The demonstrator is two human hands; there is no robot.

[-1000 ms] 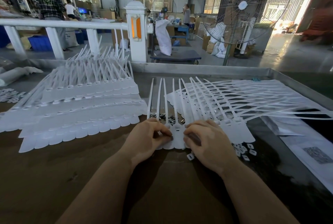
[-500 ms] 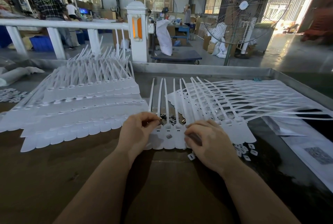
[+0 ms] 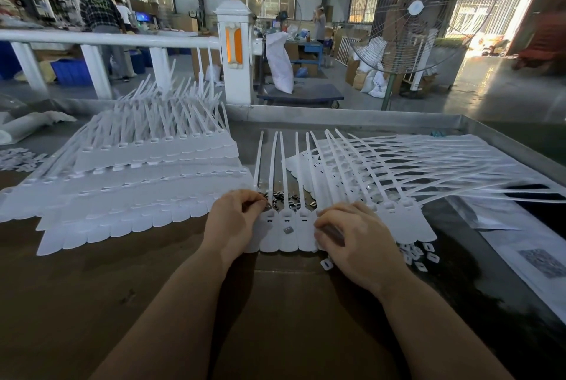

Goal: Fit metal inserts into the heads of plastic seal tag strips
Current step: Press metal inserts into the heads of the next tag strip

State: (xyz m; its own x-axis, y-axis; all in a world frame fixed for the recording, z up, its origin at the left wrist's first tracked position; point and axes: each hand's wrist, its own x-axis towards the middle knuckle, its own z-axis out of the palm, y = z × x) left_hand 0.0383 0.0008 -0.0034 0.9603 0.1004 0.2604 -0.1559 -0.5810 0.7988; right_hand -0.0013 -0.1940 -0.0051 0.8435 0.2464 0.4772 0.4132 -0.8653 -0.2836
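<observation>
A row of white plastic seal tag strips (image 3: pixel 288 235) lies flat before me, heads up and tails pointing away. My left hand (image 3: pixel 235 220) has curled fingers at the leftmost head and pinches a small metal insert (image 3: pixel 267 207). A loose metal insert (image 3: pixel 288 230) lies on one tag's flag. More metal inserts (image 3: pixel 286 199) sit in a heap behind the heads, between the tails. With its fingers bent, my right hand (image 3: pixel 355 239) presses down on the right part of the row.
A large stack of white strips (image 3: pixel 137 183) fills the left of the brown table (image 3: pixel 153 288). A fanned pile of strips (image 3: pixel 413 171) lies to the right. Small white caps (image 3: pixel 419 255) are scattered by my right hand. A metal rim (image 3: pixel 352 121) bounds the table behind.
My left hand moved up and left from the tag flags to the leftmost head. A loose metal insert is now uncovered on a flag. My right hand stayed in place.
</observation>
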